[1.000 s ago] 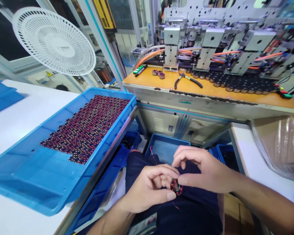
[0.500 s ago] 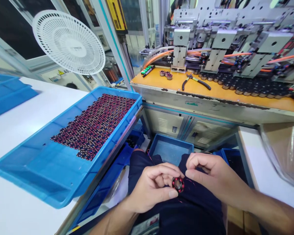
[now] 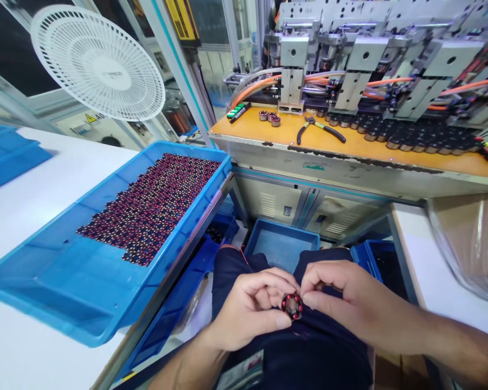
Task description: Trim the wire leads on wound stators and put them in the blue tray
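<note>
Wound coil (image 3: 291, 306) within left grip (image 3: 250, 314)

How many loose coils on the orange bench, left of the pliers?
3 coils. Two sit side by side; the third is right of them, nearer the pliers. None seem hidden.

Two hands hold a small wound coil over the lap.

The left hand (image 3: 252, 311) pinches the coil (image 3: 291, 306) between thumb and fingers, and the right hand (image 3: 344, 298) touches its right edge with the fingertips. To the left, a blue tray (image 3: 85, 292) with many similar coils lies on the white tabletop (image 3: 44, 189). Behind it stands a white fan (image 3: 100, 65). On the orange bench (image 3: 370, 149) of the machine lie pliers (image 3: 319, 129).
</note>
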